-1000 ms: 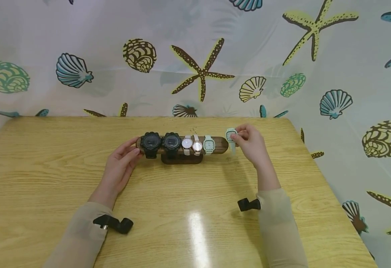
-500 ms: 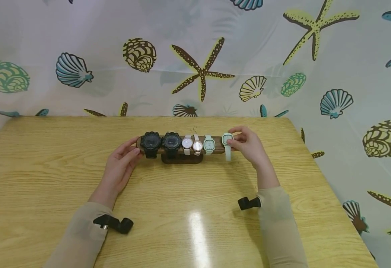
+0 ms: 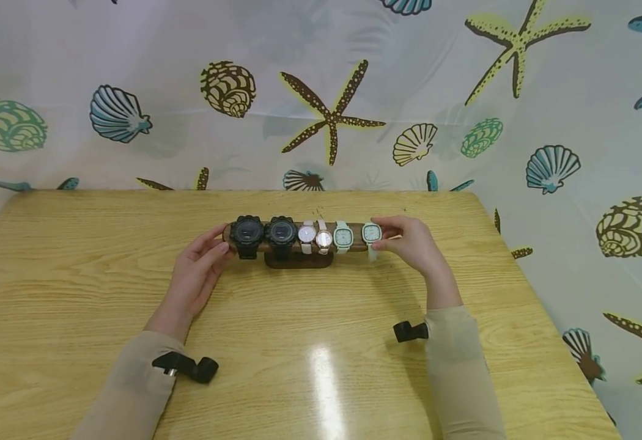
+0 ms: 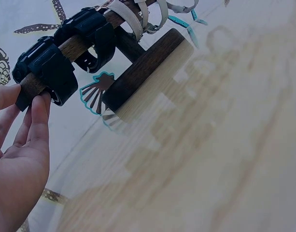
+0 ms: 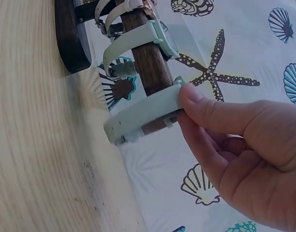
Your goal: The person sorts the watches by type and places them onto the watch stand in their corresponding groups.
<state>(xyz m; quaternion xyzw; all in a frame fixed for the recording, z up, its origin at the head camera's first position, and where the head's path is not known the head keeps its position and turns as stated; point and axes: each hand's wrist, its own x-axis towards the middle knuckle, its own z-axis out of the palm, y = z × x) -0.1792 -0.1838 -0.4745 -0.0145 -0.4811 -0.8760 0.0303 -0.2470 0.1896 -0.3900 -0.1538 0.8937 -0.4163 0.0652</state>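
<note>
A dark wooden watch stand (image 3: 299, 261) carries a row of watches on its horizontal bar. With fingertips and thumb, my left hand (image 3: 191, 275) grips the bar's left end (image 4: 33, 86), beside a black watch (image 3: 248, 231). My right hand (image 3: 416, 244) pinches a mint-green square watch (image 3: 372, 233) by its case at the right end of the bar. In the right wrist view its strap (image 5: 143, 112) passes round the bar (image 5: 155, 67). A matching mint-green watch (image 3: 343, 237) sits just left of it, fastened on the bar.
Between the ends are a second black watch (image 3: 281, 232) and two watches with pale straps, a white-faced one (image 3: 307, 233) and a rose-gold one (image 3: 324, 239). Everything stands near the back of a wooden table (image 3: 299, 324). A shell-and-starfish cloth (image 3: 178, 134) hangs behind and to the right.
My right hand has brought the mint-green watch leftward from beside the bar onto its right end; its strap hung straight down before. My left hand has stayed at the left end.
</note>
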